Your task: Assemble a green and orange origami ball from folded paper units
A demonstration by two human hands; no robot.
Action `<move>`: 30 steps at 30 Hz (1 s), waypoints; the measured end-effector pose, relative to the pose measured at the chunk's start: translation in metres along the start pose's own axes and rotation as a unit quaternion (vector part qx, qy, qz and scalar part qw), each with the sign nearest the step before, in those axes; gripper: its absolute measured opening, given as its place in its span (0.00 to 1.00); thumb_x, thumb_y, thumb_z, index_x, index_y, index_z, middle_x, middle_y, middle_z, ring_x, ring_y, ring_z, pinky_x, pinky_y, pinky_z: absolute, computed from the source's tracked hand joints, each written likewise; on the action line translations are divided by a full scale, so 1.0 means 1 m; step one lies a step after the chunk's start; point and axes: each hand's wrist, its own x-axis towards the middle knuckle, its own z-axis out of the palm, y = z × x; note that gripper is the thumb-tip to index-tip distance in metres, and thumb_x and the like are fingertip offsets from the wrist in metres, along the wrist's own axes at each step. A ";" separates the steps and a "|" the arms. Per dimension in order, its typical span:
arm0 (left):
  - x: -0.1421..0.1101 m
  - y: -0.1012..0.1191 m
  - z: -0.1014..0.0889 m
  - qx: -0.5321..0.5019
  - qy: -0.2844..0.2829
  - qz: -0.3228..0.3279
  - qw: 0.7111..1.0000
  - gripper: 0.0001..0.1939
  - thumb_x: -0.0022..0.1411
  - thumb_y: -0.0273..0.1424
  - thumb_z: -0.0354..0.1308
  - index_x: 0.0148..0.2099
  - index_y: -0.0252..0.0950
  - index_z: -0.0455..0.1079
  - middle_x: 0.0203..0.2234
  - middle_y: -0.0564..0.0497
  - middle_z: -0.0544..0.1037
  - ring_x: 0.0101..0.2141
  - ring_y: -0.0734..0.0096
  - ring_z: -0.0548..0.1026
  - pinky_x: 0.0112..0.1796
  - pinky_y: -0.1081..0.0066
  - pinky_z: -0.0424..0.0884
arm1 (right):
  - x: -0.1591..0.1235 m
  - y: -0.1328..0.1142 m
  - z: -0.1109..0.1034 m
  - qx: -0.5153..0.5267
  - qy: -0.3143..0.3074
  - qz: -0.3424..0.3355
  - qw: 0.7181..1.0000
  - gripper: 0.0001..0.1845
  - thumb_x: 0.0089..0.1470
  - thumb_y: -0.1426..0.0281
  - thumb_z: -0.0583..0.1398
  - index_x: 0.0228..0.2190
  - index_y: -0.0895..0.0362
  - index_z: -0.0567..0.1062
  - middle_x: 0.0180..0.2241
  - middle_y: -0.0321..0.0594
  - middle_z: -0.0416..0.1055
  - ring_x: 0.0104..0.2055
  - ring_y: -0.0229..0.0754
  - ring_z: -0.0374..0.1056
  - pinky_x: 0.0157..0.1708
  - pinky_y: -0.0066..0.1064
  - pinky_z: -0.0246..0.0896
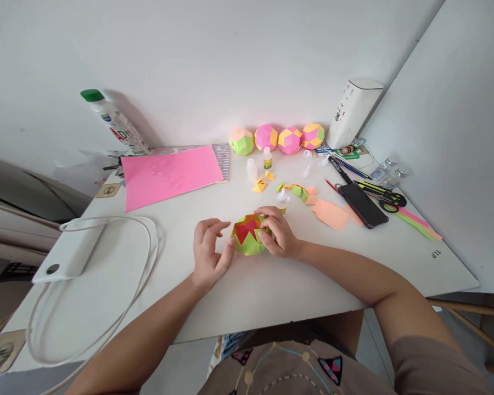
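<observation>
A half-built paper ball (pixel 251 244), green outside with red and orange showing inside its open top, rests on the white table in front of me. My right hand (pixel 280 233) pinches its right rim between thumb and fingers. On the left side, my left hand (pixel 211 249) has its thumb and fingers apart, with the thumb tip close against the ball; I cannot tell if it touches. Just behind the ball is a small glue bottle (pixel 282 208), partly hidden by my right hand. Small folded yellow pieces (pixel 260 185) and a green-orange folded strip (pixel 298 191) lie beyond.
Several finished paper balls (pixel 265 137) line the wall. A pink sheet (pixel 173 173) and a spray can (pixel 119 126) are at left, near a white power strip (pixel 72 249) with a looped cable. To the right lie peach paper (pixel 331 214), a phone (pixel 363 204) and scissors (pixel 389 206).
</observation>
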 end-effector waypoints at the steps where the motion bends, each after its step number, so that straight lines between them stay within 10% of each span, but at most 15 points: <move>1: 0.000 0.002 -0.001 0.024 -0.003 0.052 0.998 0.13 0.63 0.39 0.52 0.45 0.36 0.66 0.38 0.45 0.67 0.40 0.61 0.70 0.39 0.60 0.71 | 0.000 -0.001 0.000 0.001 -0.001 0.002 1.000 0.03 0.59 0.70 0.52 0.32 0.53 0.61 0.46 0.51 0.65 0.49 0.49 0.63 0.46 0.47 0.64; 6: -0.001 0.011 0.000 0.068 -0.068 0.108 0.989 0.06 0.61 0.33 0.58 0.40 0.36 0.67 0.43 0.43 0.64 0.43 0.59 0.67 0.40 0.60 0.71 | -0.002 -0.003 0.000 0.002 -0.007 0.009 1.000 0.03 0.58 0.71 0.54 0.32 0.54 0.61 0.47 0.51 0.64 0.50 0.49 0.62 0.46 0.47 0.64; 30: -0.004 0.006 -0.002 -0.225 -0.197 -0.110 0.948 0.07 0.68 0.31 0.51 0.40 0.41 0.71 0.58 0.47 0.58 0.62 0.59 0.57 0.60 0.56 0.58 | 0.003 -0.016 -0.005 0.006 -0.037 0.072 0.997 0.02 0.58 0.71 0.53 0.33 0.55 0.66 0.50 0.52 0.63 0.51 0.50 0.61 0.46 0.47 0.64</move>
